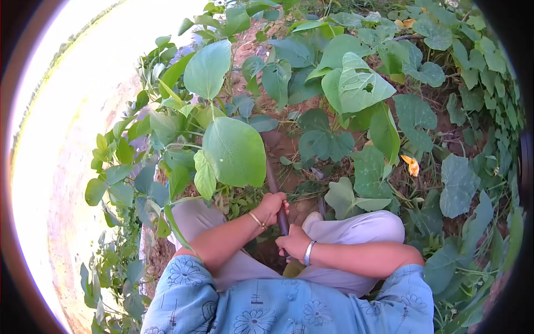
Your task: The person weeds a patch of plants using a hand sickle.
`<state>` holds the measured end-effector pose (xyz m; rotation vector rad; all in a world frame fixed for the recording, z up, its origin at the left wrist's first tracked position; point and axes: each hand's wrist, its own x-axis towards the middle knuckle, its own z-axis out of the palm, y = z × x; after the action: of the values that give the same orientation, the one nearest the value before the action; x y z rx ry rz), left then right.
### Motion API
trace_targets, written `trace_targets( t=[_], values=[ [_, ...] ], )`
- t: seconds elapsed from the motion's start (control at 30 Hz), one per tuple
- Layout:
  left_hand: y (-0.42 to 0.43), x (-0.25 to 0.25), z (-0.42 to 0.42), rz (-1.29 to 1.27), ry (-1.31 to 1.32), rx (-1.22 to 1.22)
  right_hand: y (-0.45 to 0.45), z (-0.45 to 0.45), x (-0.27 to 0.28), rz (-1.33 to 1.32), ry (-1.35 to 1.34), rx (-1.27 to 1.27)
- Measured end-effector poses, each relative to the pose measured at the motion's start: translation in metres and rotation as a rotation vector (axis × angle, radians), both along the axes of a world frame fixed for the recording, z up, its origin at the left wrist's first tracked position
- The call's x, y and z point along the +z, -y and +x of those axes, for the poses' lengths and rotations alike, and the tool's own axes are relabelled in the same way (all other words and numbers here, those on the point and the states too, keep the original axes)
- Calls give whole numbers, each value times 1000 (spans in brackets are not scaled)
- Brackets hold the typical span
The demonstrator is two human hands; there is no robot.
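A dark pole [272, 177] runs from between the person's knees up and forward, and its far end is lost among leaves and soil. My left hand [271, 208], with a gold-coloured bangle at the wrist, is wrapped round the pole higher up. Lower down, near its close end, my right hand [295, 241] grips the same pole, with a silver-coloured band on that wrist. Broad green leaves [233, 151] hang just ahead of the hands and cover part of the ground.
Leafy vines [428, 119] with an orange flower [411, 166] spread on the right. Taller leafy stems [119, 189] stand on the left, beside bright pale ground [75, 167]. Brown soil [286, 146] shows ahead. The person's bent knees [384, 225] flank the pole.
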<state>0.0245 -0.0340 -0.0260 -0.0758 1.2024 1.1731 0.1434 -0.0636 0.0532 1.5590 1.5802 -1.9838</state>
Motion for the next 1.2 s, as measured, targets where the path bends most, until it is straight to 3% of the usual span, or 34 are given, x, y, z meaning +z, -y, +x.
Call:
trace_targets(
  t=[0.1, 0.27, 0.33, 0.43, 0.57, 0.63, 0.7, 0.83, 1.03, 1.13, 1.2],
  values=[
    [-7, 30, -5, 38, -60, -33, -4, 0, 11, -130, -134, -64],
    [-24, 82, -14, 183, -165, 69, -15, -7, 21, 155, -326, -66],
    [-34, 96, -25, 370, -384, 42, -29, -14, 14, 276, -373, -43],
    [-53, 85, -30, 522, -547, 112, -50, -25, 0, 303, -339, -70],
    [-65, 48, -31, 295, -579, 109, -57, -25, -16, 362, -207, 1],
    [-56, 10, -27, 92, -349, -75, -50, -22, -26, -44, -69, -97],
    [-39, -31, -9, 3, -303, -92, -30, -13, -25, -6, 104, -37],
    [-8, -25, 6, -45, -314, -84, -1, 1, -28, 9, 146, -46],
    [11, 11, 2, -28, -207, -37, 12, 3, -3, -167, -142, -20],
    [11, 25, 1, 15, -179, -73, 13, 2, 17, -217, -228, -74],
    [1, 38, -8, 190, -145, -77, 11, -1, 25, -161, -282, -97]
  ],
)
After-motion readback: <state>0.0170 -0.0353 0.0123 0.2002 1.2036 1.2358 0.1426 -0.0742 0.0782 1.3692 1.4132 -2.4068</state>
